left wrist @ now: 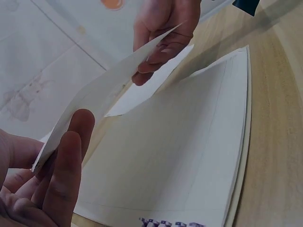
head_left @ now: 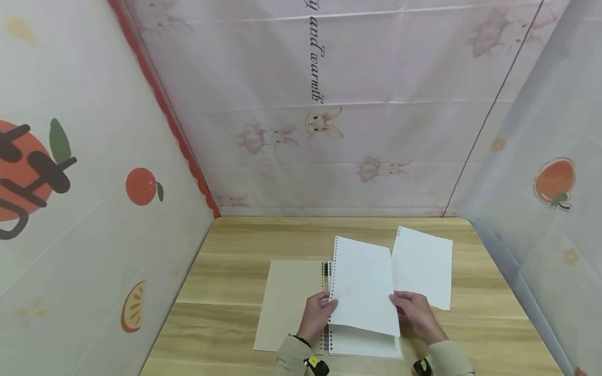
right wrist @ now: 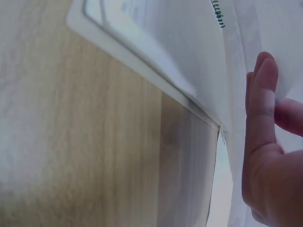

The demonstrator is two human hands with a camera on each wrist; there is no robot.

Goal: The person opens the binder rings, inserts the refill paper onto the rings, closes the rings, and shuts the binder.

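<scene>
Raised over an open ring binder notebook is a loose white sheet (head_left: 362,284) with a row of punched holes down its left side. My left hand (head_left: 319,316) pinches the holed edge between thumb and fingers. At the opposite edge my right hand (head_left: 417,312) pinches the sheet too. Under it lies the notebook's page stack (left wrist: 165,151), its short ring segments (left wrist: 170,223) purple in the left wrist view. Green rings (right wrist: 217,13) show in the right wrist view. The notebook's beige cover (head_left: 287,303) lies flat to the left.
Another punched white sheet (head_left: 425,266) lies on the wooden table (head_left: 235,282) to the right of the notebook. Printed fabric walls (head_left: 357,130) stand around the table at the back and both sides.
</scene>
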